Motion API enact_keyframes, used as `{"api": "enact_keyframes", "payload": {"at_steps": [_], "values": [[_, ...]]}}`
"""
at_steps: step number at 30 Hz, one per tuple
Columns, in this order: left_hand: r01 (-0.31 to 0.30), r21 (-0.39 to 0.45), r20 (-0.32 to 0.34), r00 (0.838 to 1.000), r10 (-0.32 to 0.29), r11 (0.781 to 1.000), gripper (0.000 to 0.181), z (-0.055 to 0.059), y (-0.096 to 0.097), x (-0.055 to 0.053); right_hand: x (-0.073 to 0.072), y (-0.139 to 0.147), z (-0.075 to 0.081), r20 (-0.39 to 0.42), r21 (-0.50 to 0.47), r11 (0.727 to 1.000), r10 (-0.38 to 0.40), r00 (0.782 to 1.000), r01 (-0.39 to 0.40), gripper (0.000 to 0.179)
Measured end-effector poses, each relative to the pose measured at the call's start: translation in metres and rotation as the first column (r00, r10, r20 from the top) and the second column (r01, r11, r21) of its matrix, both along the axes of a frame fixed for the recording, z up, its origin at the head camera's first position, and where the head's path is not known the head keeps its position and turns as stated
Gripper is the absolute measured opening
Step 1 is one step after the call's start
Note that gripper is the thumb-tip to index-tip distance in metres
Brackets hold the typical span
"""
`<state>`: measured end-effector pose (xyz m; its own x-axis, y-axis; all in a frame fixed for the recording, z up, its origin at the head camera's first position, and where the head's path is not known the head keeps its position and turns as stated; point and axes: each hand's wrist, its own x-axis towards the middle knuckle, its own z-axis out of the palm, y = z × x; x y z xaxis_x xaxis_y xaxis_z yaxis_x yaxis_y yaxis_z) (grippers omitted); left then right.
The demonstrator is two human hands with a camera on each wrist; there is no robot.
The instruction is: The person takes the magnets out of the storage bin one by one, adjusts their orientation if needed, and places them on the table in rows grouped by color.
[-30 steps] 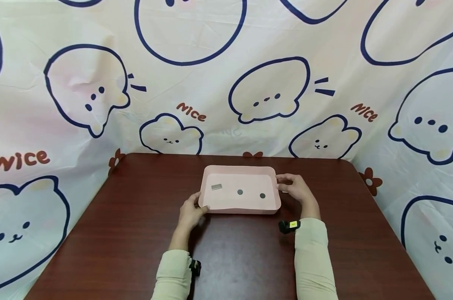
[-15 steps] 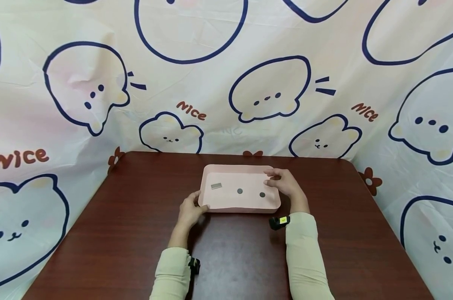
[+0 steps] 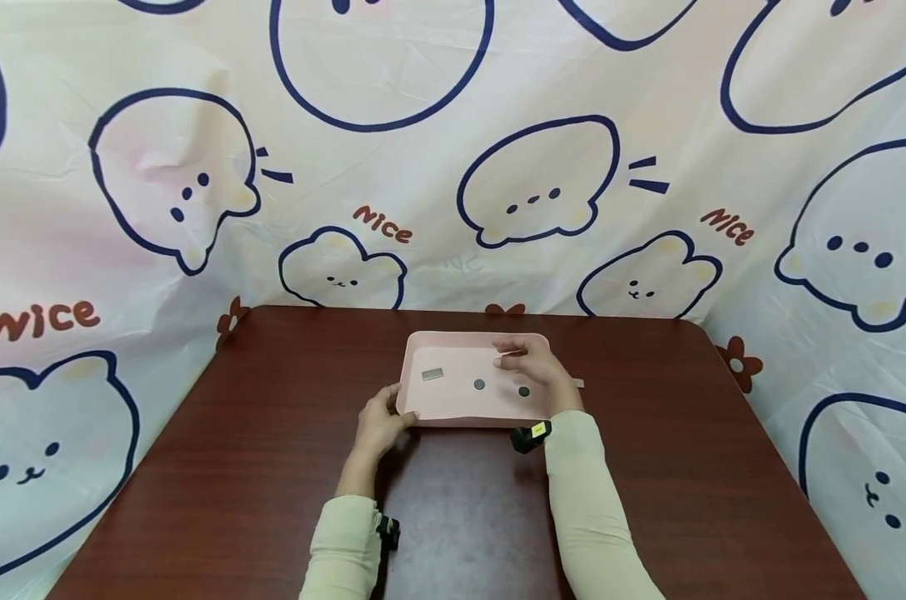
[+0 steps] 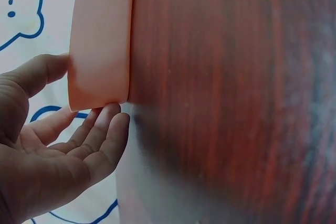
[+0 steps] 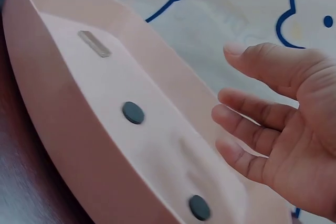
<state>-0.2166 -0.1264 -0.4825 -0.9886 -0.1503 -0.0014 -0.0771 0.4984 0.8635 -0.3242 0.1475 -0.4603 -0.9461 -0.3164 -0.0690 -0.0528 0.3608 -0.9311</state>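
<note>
A shallow pink tray (image 3: pixel 453 406) lies on the table, with a thin grey rectangular bar (image 3: pixel 432 375) inside at the left. Two dark round discs, a middle disc (image 5: pixel 133 113) and a right disc (image 5: pixel 199 208), lie flat on its floor. My left hand (image 3: pixel 380 427) holds the tray's front left corner, thumb on the front wall and fingers at the end wall. Over the right part of the tray hovers my right hand (image 3: pixel 540 371), its fingers loosely bent and nothing between them, as the right wrist view (image 5: pixel 283 124) shows.
The brown wooden table (image 3: pixel 220 467) spreads around the tray. Beside the right wrist, a small pale strip (image 3: pixel 578 383) shows at the tray's right side. A patterned cloth (image 3: pixel 437 175) hangs behind and along both sides.
My right hand has left the tray's right edge and moved left over its inside, uncovering the pale strip. The left hand, tray, bar and discs stay put.
</note>
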Motion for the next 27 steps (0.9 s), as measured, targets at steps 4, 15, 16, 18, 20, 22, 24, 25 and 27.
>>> {"api": "enact_keyframes", "payload": {"at_steps": [4, 15, 16, 18, 20, 22, 24, 25, 27], "values": [[-0.01, -0.007, 0.015, 1.0, 0.01, 1.0, 0.062, -0.002, -0.001, 0.0, -0.004, -0.012, -0.008, 0.131, -0.079, 0.997, -0.001, 0.991, 0.011, 0.046], [-0.024, -0.01, 0.017, 1.0, 0.024, 1.0, 0.061, 0.0, -0.003, -0.004, -0.02, -0.047, -0.024, 0.138, -0.09, 0.994, 0.078, 0.987, -0.066, 0.047], [-0.023, -0.011, 0.017, 1.0, 0.023, 1.0, 0.061, 0.0, -0.003, -0.005, -0.021, -0.05, -0.025, 0.15, -0.108, 0.992, 0.08, 0.985, -0.064, 0.047], [-0.022, -0.009, 0.024, 0.999, 0.022, 1.0, 0.061, 0.0, -0.003, -0.006, -0.023, -0.055, -0.027, 0.161, -0.125, 0.99, 0.082, 0.984, -0.063, 0.046], [-0.017, -0.01, 0.026, 1.0, 0.017, 1.0, 0.061, 0.0, -0.003, -0.006, -0.024, -0.061, -0.029, 0.16, -0.124, 0.99, 0.084, 0.984, -0.064, 0.043], [-0.018, -0.008, 0.025, 1.0, 0.018, 1.0, 0.061, 0.0, -0.003, -0.004, -0.024, -0.068, -0.031, 0.159, -0.109, 0.991, 0.094, 0.983, -0.077, 0.041], [-0.02, -0.007, 0.019, 1.0, 0.021, 1.0, 0.061, 0.0, -0.002, -0.003, -0.026, -0.074, -0.033, 0.158, -0.093, 0.992, 0.098, 0.983, -0.085, 0.039], [-0.02, -0.007, 0.017, 1.0, 0.021, 1.0, 0.061, 0.0, -0.002, -0.003, -0.026, -0.076, -0.034, 0.157, -0.088, 0.992, 0.101, 0.982, -0.088, 0.039], [-0.021, -0.006, 0.014, 1.0, 0.021, 1.0, 0.061, 0.0, -0.002, -0.002, -0.028, -0.08, -0.036, 0.15, -0.075, 0.993, 0.099, 0.984, -0.089, 0.038]]}}
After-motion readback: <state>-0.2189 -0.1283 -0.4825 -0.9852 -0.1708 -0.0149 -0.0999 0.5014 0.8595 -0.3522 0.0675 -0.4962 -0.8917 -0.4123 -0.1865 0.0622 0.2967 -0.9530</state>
